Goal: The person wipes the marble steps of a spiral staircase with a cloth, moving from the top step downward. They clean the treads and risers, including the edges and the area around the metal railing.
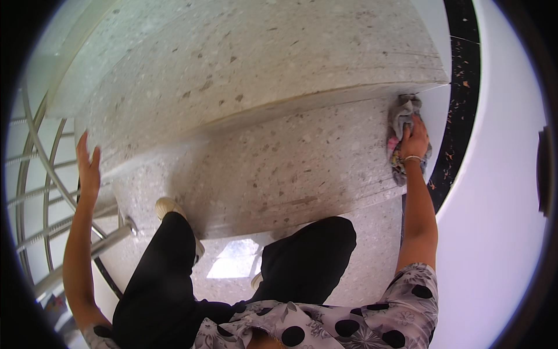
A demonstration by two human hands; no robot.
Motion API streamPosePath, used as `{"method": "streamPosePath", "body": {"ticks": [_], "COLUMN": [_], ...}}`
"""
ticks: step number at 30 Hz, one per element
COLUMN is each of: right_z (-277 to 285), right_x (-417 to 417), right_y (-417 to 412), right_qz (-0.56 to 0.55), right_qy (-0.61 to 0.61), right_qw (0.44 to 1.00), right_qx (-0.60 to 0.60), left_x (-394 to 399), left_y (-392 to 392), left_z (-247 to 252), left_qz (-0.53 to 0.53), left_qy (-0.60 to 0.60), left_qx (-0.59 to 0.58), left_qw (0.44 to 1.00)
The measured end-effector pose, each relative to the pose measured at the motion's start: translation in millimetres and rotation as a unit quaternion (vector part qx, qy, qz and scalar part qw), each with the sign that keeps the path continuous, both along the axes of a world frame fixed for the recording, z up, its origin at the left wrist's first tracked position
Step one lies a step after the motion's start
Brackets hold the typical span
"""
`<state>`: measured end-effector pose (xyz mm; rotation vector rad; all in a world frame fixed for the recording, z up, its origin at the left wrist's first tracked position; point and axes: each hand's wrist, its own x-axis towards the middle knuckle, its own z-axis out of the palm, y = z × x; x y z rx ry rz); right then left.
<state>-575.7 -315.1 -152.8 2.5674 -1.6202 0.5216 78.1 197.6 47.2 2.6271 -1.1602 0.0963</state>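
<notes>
A crumpled grey cloth with a multicoloured patch (399, 114) lies at the right end of a speckled stone stair tread (279, 161). On top of the cloth rests my right hand (415, 138), its fingers pressed into the folds and a thin bracelet at the wrist. Whether the fingers close around the cloth is hard to see. My left hand (89, 163) is at the far left, beside the stair end and near the metal railing, with its fingers apart and nothing held.
Metal railing bars (50, 170) curve along the left side. Another stone step (261, 56) rises ahead. At right, a black skirting strip (462, 104) runs below a white wall (492, 165). My left shoe (168, 207) stands on the tread near its front edge.
</notes>
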Motion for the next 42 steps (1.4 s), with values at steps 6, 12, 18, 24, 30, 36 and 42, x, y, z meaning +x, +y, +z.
{"method": "streamPosePath", "body": {"ticks": [6, 12, 18, 24, 30, 36, 42], "right_z": [-17, -19, -4, -14, 21, 46, 9], "right_x": [-7, -11, 19, 56, 271, 333, 255], "right_y": [-4, -3, 24, 219, 474, 503, 478], "right_qz": [0.044, 0.046, 0.025, -0.006, 0.223, 0.491, 0.531], "right_qy": [0.01, 0.013, 0.031, 0.066, -0.094, -0.121, -0.164], "right_qw": [0.999, 0.999, 0.999, 0.997, 0.961, 0.825, 0.828], "right_qx": [0.002, -0.007, -0.017, -0.043, 0.131, 0.253, 0.078], "left_x": [-70, -53, -32, -141, -233, -228, -209], "left_y": [-88, -93, -82, -41, 2, 56, 128], "left_z": [45, 13, -79, -95, -102, -101, -148], "left_qz": [-0.103, -0.11, -0.11, -0.242, -0.411, -0.447, -0.409], "left_qy": [-0.012, -0.065, -0.173, -0.086, 0.115, 0.106, 0.071], "left_qx": [0.026, -0.023, -0.221, -0.289, -0.244, -0.187, 0.078], "left_qw": [0.994, 0.991, 0.953, 0.922, 0.871, 0.868, 0.907]}}
